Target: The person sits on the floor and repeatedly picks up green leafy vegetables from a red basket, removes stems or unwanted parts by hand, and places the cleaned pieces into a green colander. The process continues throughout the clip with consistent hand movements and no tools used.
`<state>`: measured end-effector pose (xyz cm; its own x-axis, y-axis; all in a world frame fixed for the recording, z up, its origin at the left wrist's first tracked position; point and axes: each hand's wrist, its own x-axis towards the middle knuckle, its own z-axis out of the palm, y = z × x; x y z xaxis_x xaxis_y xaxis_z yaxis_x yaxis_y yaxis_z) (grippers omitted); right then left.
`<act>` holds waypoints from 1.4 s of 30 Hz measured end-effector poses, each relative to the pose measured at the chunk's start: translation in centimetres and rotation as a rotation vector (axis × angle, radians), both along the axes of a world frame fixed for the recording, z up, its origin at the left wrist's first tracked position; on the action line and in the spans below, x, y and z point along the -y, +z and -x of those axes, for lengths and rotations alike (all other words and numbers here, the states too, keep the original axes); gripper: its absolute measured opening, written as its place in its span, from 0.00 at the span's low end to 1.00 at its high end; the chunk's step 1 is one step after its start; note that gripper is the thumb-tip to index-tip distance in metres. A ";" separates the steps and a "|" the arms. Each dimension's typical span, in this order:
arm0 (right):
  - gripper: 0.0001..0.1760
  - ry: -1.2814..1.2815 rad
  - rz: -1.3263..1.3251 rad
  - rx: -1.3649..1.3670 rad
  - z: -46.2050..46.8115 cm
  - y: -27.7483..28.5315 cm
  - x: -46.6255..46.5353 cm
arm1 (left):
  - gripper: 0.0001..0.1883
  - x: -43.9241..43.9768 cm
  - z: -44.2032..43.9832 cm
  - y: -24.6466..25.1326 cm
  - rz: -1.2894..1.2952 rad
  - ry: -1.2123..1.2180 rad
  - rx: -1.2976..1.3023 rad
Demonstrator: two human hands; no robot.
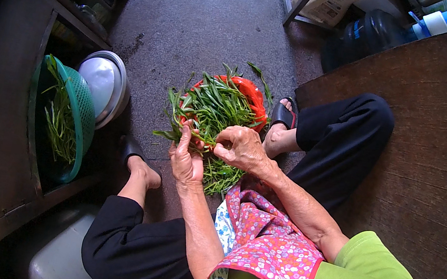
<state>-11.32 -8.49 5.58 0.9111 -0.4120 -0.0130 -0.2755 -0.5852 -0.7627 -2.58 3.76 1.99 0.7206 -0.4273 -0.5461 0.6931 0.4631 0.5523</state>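
Observation:
Between the feet, a red plastic bag [260,103] lies on the floor, full of long-leaved greens [222,105] that look like water spinach. My left hand [187,163], palm turned up, holds a leafy green stem [204,139] at the near rim of the bag. The thumb and fingers of my right hand [246,149] pinch close to the stem's right end; the exact contact is partly hidden. Below both hands is a heap of short cut or broken green stems [219,175], near the edge of a floral apron [270,255].
On the left, a green plastic colander [83,124] with more greens leans in a cabinet opening, beside metal basins [103,82]. A brown wooden panel [435,132] borders the right side. Beyond it are a large dark bottle [369,35] and a white jug [330,1]. Loose leaves [261,76] lie past the bag.

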 end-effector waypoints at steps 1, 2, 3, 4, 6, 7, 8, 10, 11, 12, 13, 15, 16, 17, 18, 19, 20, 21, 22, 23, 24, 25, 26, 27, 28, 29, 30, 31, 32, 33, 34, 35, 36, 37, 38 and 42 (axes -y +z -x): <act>0.11 -0.012 0.009 -0.012 0.0 0.0 0.0 | 0.11 0.0 0.0 -0.2 -0.006 -0.004 -0.005; 0.11 -0.021 0.021 -0.029 0.0 0.0 -0.1 | 0.11 0.0 0.1 -0.4 -0.018 -0.011 -0.017; 0.11 -0.030 0.033 -0.046 -0.1 0.0 -0.1 | 0.11 -0.1 0.1 -0.5 0.001 -0.012 -0.034; 0.11 -0.069 0.027 -0.048 -0.1 0.0 -0.1 | 0.11 -0.1 0.1 -0.5 0.013 -0.016 -0.059; 0.11 -0.146 0.015 -0.051 -0.3 -0.2 0.0 | 0.11 -0.1 0.3 -0.6 0.095 0.010 -0.131; 0.11 -0.229 -0.068 -0.043 -0.3 -0.4 0.0 | 0.11 0.1 0.4 -0.6 0.164 0.041 -0.177; 0.11 -0.312 -0.148 -0.033 -0.5 -0.6 0.1 | 0.11 0.2 0.7 -0.6 0.235 0.069 -0.214; 0.10 -0.435 -0.275 0.052 -0.7 -1.1 0.1 | 0.11 0.6 1.1 -0.6 0.337 0.096 -0.235; 0.10 -0.482 -0.407 0.080 -0.8 -1.4 0.2 | 0.11 0.7 1.2 -0.7 0.388 0.108 -0.241; 0.10 -0.530 -0.537 0.110 -0.9 -1.7 0.0 | 0.11 0.8 1.3 -0.8 0.432 0.111 -0.226; 0.10 -0.606 -0.667 0.095 -0.9 -2.0 -0.1 | 0.11 0.9 1.4 -0.8 0.439 0.128 -0.235; 0.10 -0.653 -0.829 0.173 -0.9 -2.4 -0.6 | 0.11 1.0 1.5 -1.0 0.463 0.150 -0.233; 0.09 -0.690 -0.914 0.169 -0.9 -2.5 -0.7 | 0.11 1.1 1.5 -1.0 0.471 0.154 -0.234; 0.10 -0.696 -0.919 0.187 -1.0 -2.5 -0.7 | 0.11 1.1 1.6 -1.0 0.478 0.159 -0.231; 0.10 -0.701 -0.929 0.184 -1.1 -2.5 -0.8 | 0.11 1.2 1.6 -1.0 0.456 0.181 -0.234; 0.10 -0.722 -0.932 0.174 -1.2 -2.4 -0.7 | 0.11 1.2 1.7 -0.9 0.470 0.172 -0.223; 0.10 -0.683 -0.949 0.188 -1.2 -2.3 -0.6 | 0.11 1.3 1.7 -0.7 0.458 0.180 -0.219; 0.10 -0.661 -0.960 0.195 -1.2 -2.1 -0.4 | 0.11 1.4 1.7 -0.5 0.422 0.194 -0.235; 0.10 -0.616 -0.980 0.204 -1.2 -2.0 -0.1 | 0.11 1.2 1.5 -0.3 0.444 0.201 -0.206; 0.11 -0.548 -0.863 0.128 -1.2 -1.9 0.1 | 0.11 1.0 1.3 0.0 0.426 0.219 -0.205; 0.11 -0.457 -0.756 0.055 -1.1 -1.8 0.6 | 0.12 0.8 1.0 0.2 0.307 0.205 -0.167; 0.12 -0.387 -0.642 -0.051 -1.1 -1.7 0.9 | 0.13 0.6 1.0 0.5 0.215 0.180 -0.100; 0.14 -0.321 -0.547 -0.148 -1.0 -1.7 1.1 | 0.12 0.4 0.9 0.7 0.187 0.178 -0.118; 0.14 -0.279 -0.592 -0.137 -0.9 -1.7 1.1 | 0.11 0.3 0.8 0.8 0.166 0.175 -0.118; 0.14 -0.251 -0.626 -0.118 -1.0 -1.7 1.1 | 0.11 0.3 0.7 0.9 0.148 0.156 -0.098; 0.14 -0.231 -0.660 -0.119 -1.0 -1.6 1.1 | 0.12 0.3 0.7 1.0 0.131 0.138 -0.078; 0.14 -0.211 -0.724 -0.087 -1.0 -1.6 1.1 | 0.12 0.3 0.7 1.1 0.114 0.116 -0.059; 0.14 -0.179 -0.672 -0.087 -1.0 -1.4 1.0 | 0.12 0.3 0.7 1.2 0.112 0.109 -0.062; 0.14 -0.151 -0.626 -0.110 -0.9 -1.3 1.0 | 0.13 0.3 0.6 1.3 0.109 0.099 -0.066; 0.14 -0.137 -0.574 -0.161 -0.9 -1.0 1.0 | 0.13 0.3 0.7 1.4 0.086 0.090 -0.076; 0.13 -0.104 -0.453 -0.128 -0.7 -0.8 0.8 | 0.13 0.4 0.6 1.4 0.096 0.074 -0.061; 0.14 -0.054 -0.319 -0.136 -0.6 -0.5 0.8 | 0.13 0.4 0.6 1.5 0.086 0.059 -0.053; 0.14 0.001 -0.187 -0.141 -0.6 -0.3 0.7 | 0.13 0.5 0.7 1.5 0.055 0.047 -0.051; 0.14 0.058 -0.052 -0.129 -0.5 -0.2 0.6 | 0.13 0.6 0.7 1.4 0.058 0.028 -0.042; 0.15 0.060 -0.077 -0.052 -0.4 -0.3 0.2 | 0.13 0.7 0.9 1.2 0.040 0.012 -0.040; 0.14 -0.054 -0.145 -0.081 -0.3 -1.6 -0.1 | 0.12 0.2 1.1 -0.4 0.197 0.066 -0.141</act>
